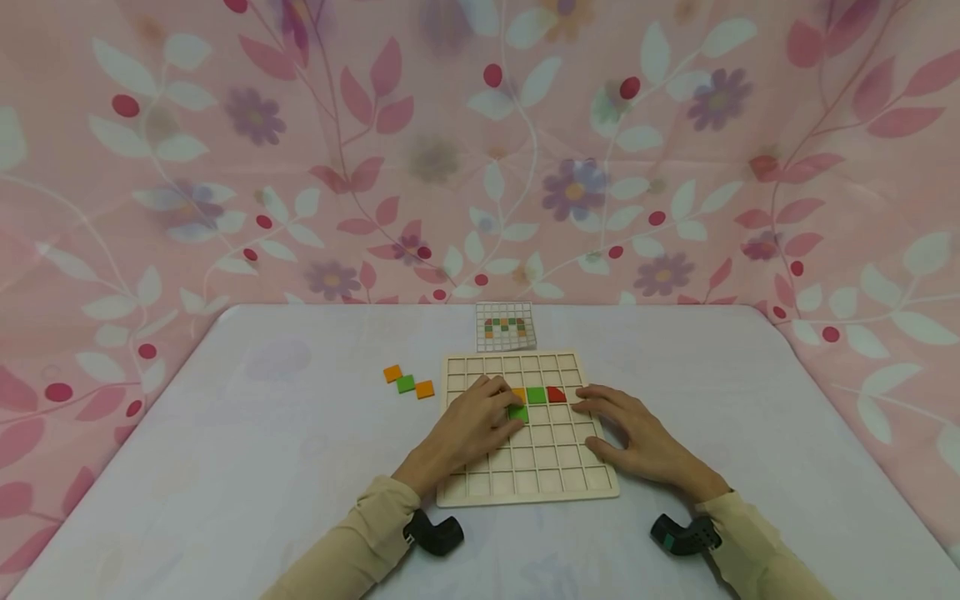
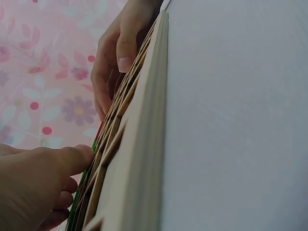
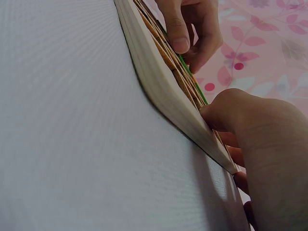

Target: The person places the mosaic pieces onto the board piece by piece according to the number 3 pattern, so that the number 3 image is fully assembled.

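A pale wooden grid board (image 1: 525, 483) lies on the table. Set in its cells are an orange tile (image 1: 519, 395), a green tile (image 1: 536, 396), a red tile (image 1: 557, 394) with a rounded corner, and a second green tile (image 1: 519, 414) below the orange one. My left hand (image 1: 474, 425) lies over the board's left half, fingertips at the orange and lower green tiles; its palm hides cells beneath. In the left wrist view, its thumb (image 2: 79, 158) touches near the green edge. My right hand (image 1: 633, 433) rests at the board's right edge, fingers spread and gripping nothing.
Two orange tiles and a green tile (image 1: 406, 384) lie loose left of the board. Behind it is a small pattern card (image 1: 506, 340) with coloured squares on a grid. A floral pink cloth (image 1: 480, 167) hangs behind the white table (image 1: 300, 433).
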The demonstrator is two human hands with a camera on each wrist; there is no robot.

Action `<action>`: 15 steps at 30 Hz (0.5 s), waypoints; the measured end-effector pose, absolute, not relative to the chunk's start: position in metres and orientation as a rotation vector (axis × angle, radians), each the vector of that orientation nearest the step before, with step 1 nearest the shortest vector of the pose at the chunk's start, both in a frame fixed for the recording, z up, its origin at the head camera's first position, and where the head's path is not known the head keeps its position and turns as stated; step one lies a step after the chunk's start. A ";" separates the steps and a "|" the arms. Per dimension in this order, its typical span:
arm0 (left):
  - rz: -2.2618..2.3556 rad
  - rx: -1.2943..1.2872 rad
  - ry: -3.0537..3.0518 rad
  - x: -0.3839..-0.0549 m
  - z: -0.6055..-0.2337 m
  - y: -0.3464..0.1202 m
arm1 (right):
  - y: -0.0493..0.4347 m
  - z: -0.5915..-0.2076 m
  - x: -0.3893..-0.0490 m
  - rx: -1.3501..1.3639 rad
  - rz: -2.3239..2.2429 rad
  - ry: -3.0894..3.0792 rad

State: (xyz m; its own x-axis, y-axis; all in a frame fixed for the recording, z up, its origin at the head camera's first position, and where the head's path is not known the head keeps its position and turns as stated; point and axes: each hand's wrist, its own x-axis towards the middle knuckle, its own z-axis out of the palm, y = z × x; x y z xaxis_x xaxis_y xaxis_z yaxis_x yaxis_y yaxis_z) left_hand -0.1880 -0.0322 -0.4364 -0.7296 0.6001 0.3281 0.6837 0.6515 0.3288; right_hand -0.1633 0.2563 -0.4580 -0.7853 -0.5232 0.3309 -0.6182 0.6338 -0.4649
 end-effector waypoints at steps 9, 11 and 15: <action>-0.688 -1.042 -2.702 -0.190 -0.435 -0.035 | 0.256 -0.457 -0.163 0.933 0.865 -2.708; -0.719 -1.032 -2.693 -0.191 -0.435 -0.036 | 0.256 -0.457 -0.163 0.937 0.862 -2.705; -0.764 -0.993 -2.676 -0.194 -0.435 -0.042 | 0.256 -0.457 -0.163 0.943 0.859 -2.700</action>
State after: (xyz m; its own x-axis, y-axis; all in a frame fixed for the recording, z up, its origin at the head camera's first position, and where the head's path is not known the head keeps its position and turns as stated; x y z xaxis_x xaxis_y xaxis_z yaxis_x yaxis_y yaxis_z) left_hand -0.1936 -0.0415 -0.4347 -0.7586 0.5556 0.3405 0.6516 0.6435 0.4017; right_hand -0.1626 0.2560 -0.4569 -0.7898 -0.5229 0.3207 -0.6121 0.6374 -0.4680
